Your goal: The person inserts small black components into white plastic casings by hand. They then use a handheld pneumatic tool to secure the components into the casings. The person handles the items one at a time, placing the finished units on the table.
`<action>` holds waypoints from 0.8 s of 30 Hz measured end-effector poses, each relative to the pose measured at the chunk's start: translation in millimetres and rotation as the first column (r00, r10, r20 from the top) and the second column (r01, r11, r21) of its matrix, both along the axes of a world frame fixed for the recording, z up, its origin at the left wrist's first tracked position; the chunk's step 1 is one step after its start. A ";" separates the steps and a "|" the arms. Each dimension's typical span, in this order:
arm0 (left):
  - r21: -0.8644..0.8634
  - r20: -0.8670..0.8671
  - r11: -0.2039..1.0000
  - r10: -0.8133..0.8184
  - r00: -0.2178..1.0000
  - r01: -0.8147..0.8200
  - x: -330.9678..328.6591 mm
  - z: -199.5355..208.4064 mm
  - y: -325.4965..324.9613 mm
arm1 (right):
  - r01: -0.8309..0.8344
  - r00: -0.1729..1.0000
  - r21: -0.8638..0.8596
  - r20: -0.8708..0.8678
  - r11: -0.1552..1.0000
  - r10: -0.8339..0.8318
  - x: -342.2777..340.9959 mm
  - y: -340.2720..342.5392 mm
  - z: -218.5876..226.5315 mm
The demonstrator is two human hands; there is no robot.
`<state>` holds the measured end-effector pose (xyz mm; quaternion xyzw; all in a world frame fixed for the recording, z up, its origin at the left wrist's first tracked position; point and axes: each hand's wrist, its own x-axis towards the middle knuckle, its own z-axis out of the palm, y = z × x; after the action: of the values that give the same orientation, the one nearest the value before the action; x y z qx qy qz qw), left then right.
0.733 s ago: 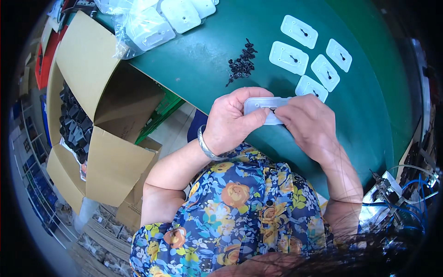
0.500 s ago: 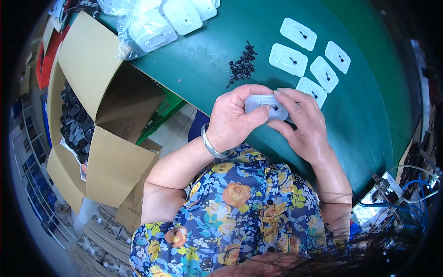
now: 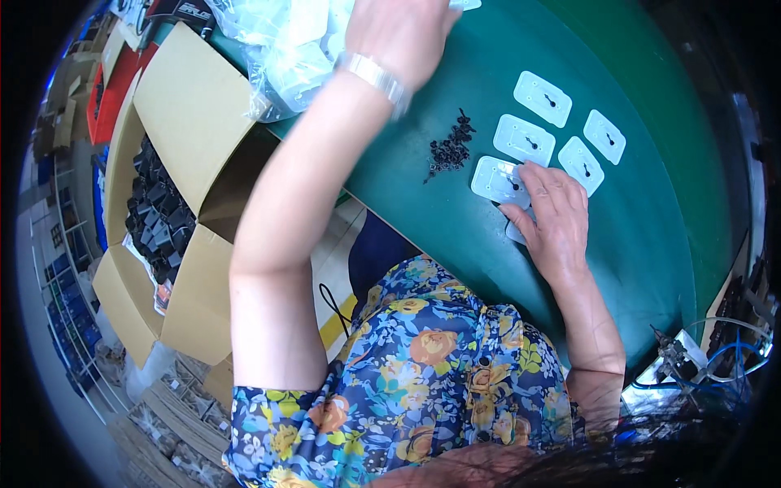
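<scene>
While our left hand point(image 3: 399, 32) stretches far up toward twelve o'clock, we see it over the clear plastic bag point(image 3: 281, 49) of white parts at the table's far edge, and we cannot tell whether its fingers are closed on anything, since they run out of view at the top rim. A metal bracelet point(image 3: 374, 77) circles that wrist. Our right hand point(image 3: 553, 215) lies flat and open on the green table point(image 3: 634, 260), palm down, its fingertips resting on the nearest white plastic plate point(image 3: 496, 179) and its palm covering another white piece beneath it, gripping nothing. At about one o'clock from that hand four more white plates point(image 3: 561, 130) lie in two rows, each with a small dark mark in the middle. Just beside the touched plate, at ten o'clock from it, sits a small heap of black clips point(image 3: 449, 150). Off at nine o'clock an open cardboard box point(image 3: 183, 114) holds black parts.
</scene>
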<state>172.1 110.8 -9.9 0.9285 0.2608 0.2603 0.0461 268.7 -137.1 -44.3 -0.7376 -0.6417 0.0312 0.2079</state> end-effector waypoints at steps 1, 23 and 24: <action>-0.001 -0.150 0.998 0.055 0.987 -0.055 17.0 -3.9 18.9 | -0.002 1.000 0.000 0.005 1.000 0.002 -0.7 0.5 1.1; -0.874 0.403 0.412 0.324 0.856 0.256 -64.2 -0.6 -52.6 | -0.030 0.998 -0.008 -0.051 1.000 0.030 -14.9 -6.0 8.1; -0.916 0.374 0.307 0.417 0.829 0.259 -76.9 -3.8 -61.6 | -0.031 0.998 -0.019 -0.054 0.999 0.030 -13.8 -5.4 12.1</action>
<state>95.2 49.2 -13.7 0.5857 0.3850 0.3136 0.6407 254.9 -142.4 -32.3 -0.7286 -0.6467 0.0607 0.2173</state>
